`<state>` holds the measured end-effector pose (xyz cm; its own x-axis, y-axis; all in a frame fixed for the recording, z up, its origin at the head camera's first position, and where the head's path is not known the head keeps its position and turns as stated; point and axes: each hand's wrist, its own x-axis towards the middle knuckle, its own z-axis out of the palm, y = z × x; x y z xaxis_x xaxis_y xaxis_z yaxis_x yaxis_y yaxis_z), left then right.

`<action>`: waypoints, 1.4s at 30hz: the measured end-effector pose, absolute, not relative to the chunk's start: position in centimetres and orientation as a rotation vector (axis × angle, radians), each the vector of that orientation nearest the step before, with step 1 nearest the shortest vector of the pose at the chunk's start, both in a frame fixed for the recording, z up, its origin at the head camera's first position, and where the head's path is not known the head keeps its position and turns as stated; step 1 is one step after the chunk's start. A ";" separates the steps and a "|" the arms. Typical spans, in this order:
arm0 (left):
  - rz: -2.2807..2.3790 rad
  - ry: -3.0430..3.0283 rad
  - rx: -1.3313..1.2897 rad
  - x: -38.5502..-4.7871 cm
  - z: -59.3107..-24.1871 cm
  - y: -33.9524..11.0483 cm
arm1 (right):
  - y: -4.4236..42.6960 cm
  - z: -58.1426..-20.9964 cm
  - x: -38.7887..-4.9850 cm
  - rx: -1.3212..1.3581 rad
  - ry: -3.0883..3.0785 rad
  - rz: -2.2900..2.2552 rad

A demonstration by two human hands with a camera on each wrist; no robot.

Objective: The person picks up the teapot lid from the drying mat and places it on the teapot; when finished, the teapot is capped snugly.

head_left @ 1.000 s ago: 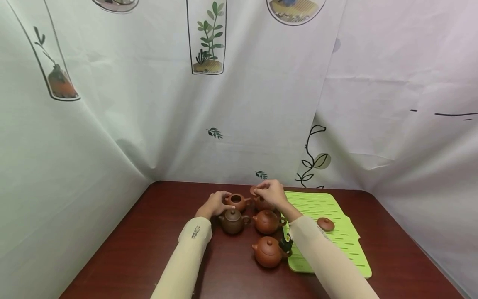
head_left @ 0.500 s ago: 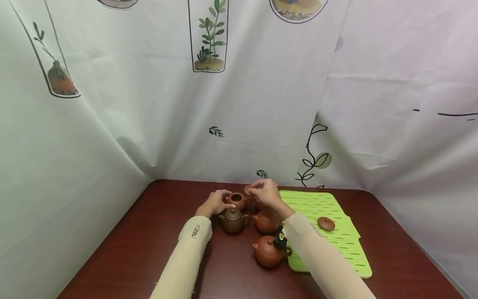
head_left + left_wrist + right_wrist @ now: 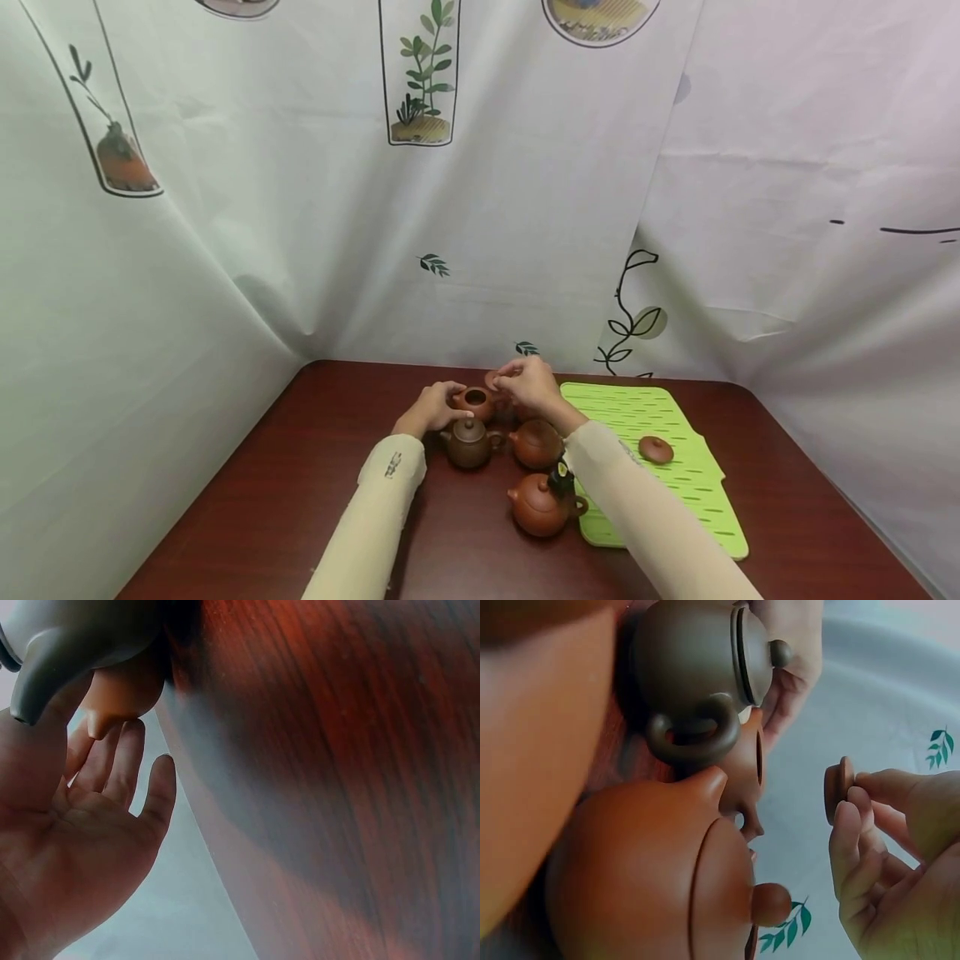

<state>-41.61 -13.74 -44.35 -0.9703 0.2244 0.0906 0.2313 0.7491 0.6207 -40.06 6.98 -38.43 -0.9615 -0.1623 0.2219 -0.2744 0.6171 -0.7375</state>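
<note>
My left hand [image 3: 432, 410] holds the body of a lidless reddish-brown teapot [image 3: 474, 402] at its spout side, fingers behind it and thumb toward the front. In the left wrist view those fingers lie by its spout [image 3: 99, 724]. My right hand [image 3: 531, 387] pinches a small round teapot lid [image 3: 838, 791] between thumb and fingers. The lid is in the air, tilted, to the right of the open mouth and apart from it. A dark brown teapot [image 3: 468, 443], lid on, stands just in front of the lidless one.
Two orange-brown teapots, a middle one [image 3: 537, 444] and a nearer one [image 3: 540, 505], stand to the right. Another [image 3: 525, 412] is mostly hidden under my right hand. A loose lid [image 3: 656, 450] lies on the green mat [image 3: 690, 500]. Behind the table hangs a white curtain [image 3: 510, 208].
My right hand has moved left with the lid, from over the teapot at the back right toward the lidless teapot. The left hand has stayed in place.
</note>
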 end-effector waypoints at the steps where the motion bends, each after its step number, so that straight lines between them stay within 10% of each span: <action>1: -1.044 -2.929 -0.380 -41.6 -44.3 -13.7 | 6.9 -38.3 -40.1 0.367 -2.715 1.257; 42: -1.033 -2.937 -0.400 -41.9 -44.6 -14.0 | 3.8 -37.4 -42.1 0.385 -2.835 1.325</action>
